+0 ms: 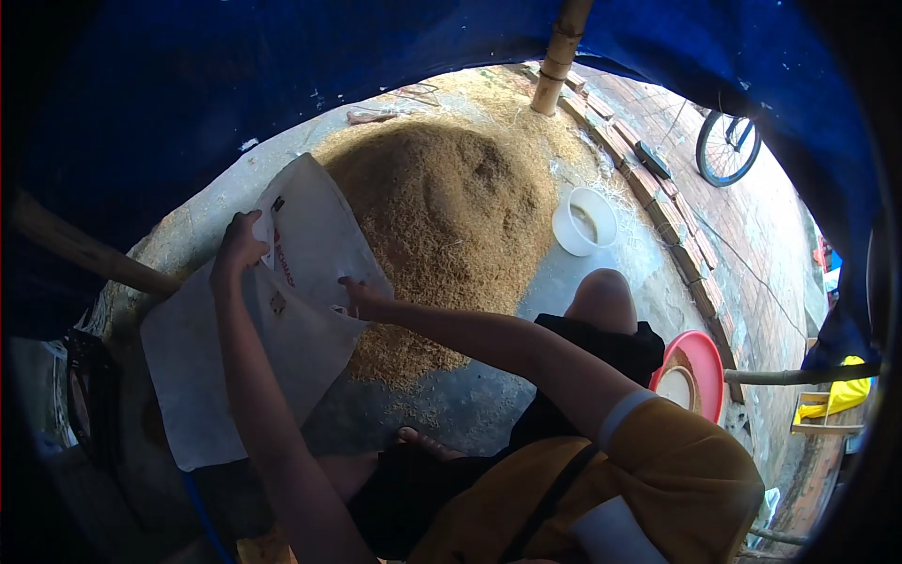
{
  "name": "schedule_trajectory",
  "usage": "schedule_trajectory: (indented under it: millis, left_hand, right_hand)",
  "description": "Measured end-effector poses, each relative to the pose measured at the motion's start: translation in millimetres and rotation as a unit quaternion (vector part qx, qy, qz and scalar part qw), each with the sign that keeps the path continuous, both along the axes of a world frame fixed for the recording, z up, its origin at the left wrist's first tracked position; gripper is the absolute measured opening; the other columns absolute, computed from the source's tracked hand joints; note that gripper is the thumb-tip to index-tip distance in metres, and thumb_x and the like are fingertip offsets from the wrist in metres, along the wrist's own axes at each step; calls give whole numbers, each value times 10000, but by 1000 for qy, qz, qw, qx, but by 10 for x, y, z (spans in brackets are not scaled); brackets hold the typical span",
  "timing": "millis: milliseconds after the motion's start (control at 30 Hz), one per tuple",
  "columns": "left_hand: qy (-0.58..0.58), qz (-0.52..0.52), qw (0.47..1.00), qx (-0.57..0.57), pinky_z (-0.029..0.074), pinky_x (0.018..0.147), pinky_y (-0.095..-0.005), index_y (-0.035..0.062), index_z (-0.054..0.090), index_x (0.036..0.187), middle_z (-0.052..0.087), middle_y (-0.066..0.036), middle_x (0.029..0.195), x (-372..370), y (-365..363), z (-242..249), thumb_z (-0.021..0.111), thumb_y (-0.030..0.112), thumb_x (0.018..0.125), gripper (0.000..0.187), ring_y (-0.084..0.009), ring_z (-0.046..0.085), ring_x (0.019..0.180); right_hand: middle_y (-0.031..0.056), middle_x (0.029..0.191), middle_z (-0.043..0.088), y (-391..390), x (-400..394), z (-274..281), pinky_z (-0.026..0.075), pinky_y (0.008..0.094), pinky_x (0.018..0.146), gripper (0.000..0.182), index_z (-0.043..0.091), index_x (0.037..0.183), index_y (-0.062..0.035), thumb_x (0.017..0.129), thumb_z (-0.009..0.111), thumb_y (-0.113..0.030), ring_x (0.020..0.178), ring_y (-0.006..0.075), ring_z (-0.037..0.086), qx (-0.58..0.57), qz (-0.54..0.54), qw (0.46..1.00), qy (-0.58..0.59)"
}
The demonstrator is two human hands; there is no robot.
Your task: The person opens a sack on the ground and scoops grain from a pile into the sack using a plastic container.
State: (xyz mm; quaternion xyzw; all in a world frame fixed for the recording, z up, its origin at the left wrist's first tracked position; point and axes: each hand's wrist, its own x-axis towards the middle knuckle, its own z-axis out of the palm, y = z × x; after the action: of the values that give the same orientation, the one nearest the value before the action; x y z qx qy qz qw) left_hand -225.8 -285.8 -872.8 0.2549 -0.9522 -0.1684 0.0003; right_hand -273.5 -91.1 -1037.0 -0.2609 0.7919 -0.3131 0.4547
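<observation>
A large white woven sack (pixel 216 367) with red lettering hangs spread out in front of me, on the left. My left hand (pixel 246 244) is closed on its upper left part, with a fold bunched near the fingers. At the sack's right edge, my right hand (pixel 362 299) grips the material, its index finger stretched along the surface. Just beyond the sack rises a big heap of golden-brown husks (pixel 451 226), partly covered by the sack in this view. A white plastic tub (pixel 606 226) stands on the ground to the right of the heap.
By my knee on the right is a red basin (pixel 716 362) with a round tray-like thing in it. A bamboo post (pixel 562 56) stands behind the heap. A row of bricks (pixel 672 226) edges the floor, with a bicycle wheel (pixel 728 150) beyond. Blue tarp (pixel 376 47) hangs overhead.
</observation>
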Motion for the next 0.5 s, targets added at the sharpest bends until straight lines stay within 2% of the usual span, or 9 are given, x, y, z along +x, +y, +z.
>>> schedule_trajectory:
  millis: [33, 67, 100, 133, 200, 233, 300, 467, 500]
  left_hand:
    - [1, 25, 997, 76, 475, 753, -322, 20, 454, 1165, 503, -189, 1071, 39, 100, 115, 595, 42, 611, 572, -270, 575, 854]
    - [0, 53, 987, 154, 475, 762, -318, 24, 425, 1197, 508, -198, 1067, 55, 160, 202, 600, 51, 610, 613, -265, 585, 834]
    - [-72, 61, 980, 177, 495, 704, -310, 27, 377, 1233, 532, -181, 1034, 13, 137, 232, 603, 43, 594, 678, -240, 598, 771]
    - [-76, 59, 979, 180, 495, 704, -310, 27, 377, 1233, 532, -181, 1034, -18, 170, 198, 603, 43, 594, 678, -240, 598, 771]
    - [-85, 2, 991, 107, 478, 746, -317, 27, 393, 1222, 550, -179, 1015, -99, 213, 145, 601, 49, 595, 661, -252, 590, 828]
    - [-73, -24, 996, 43, 453, 802, -329, 19, 418, 1199, 547, -189, 1035, -141, 193, 37, 632, 85, 604, 635, -266, 573, 895]
    - [-79, -40, 996, 20, 436, 830, -333, 15, 431, 1184, 532, -199, 1062, -269, 242, -65, 645, 109, 611, 619, -274, 544, 952]
    - [-147, -63, 987, -11, 385, 903, -345, 17, 452, 1161, 477, -214, 1141, -620, 596, 105, 672, 168, 634, 591, -287, 459, 1080]
    - [-53, -104, 993, -6, 365, 921, -347, 21, 449, 1165, 464, -213, 1157, -659, 668, 109, 663, 172, 651, 577, -290, 437, 1101]
  right_hand:
    - [179, 1054, 444, 90, 12, 38, 403, 402, 797, 587, 277, 1241, -129, 751, 580, -241, 963, 314, 475, 2, -10, 1000, 1]
    - [187, 1005, 476, 194, 38, 125, 415, 383, 789, 551, 307, 1232, -124, 760, 562, -254, 939, 313, 497, -61, 32, 996, 54]
    - [194, 956, 508, 288, 69, 206, 426, 365, 782, 519, 338, 1223, -119, 769, 543, -267, 915, 312, 518, -122, 77, 984, 103]
    - [194, 956, 508, 321, 33, 210, 426, 365, 782, 519, 338, 1223, -119, 769, 543, -267, 915, 312, 518, -118, 75, 985, 100]
    - [162, 896, 557, 268, -207, 267, 440, 351, 771, 384, 479, 1114, -95, 773, 527, -266, 884, 275, 549, -145, 5, 979, 145]
    - [162, 896, 557, 258, -319, 296, 440, 351, 771, 384, 479, 1114, -95, 773, 527, -266, 884, 275, 549, -144, 2, 979, 147]
    - [109, 867, 589, 248, -527, 374, 460, 341, 722, 260, 578, 967, -82, 767, 520, -238, 810, 229, 578, -180, 1, 969, 168]
    - [69, 784, 606, 336, -795, 875, 479, 318, 664, 203, 600, 882, -73, 761, 500, -201, 707, 185, 594, -118, -82, 973, 181]
    - [67, 755, 607, 355, -802, 954, 486, 310, 625, 197, 599, 875, -72, 759, 497, -196, 671, 177, 596, -89, -100, 975, 178]
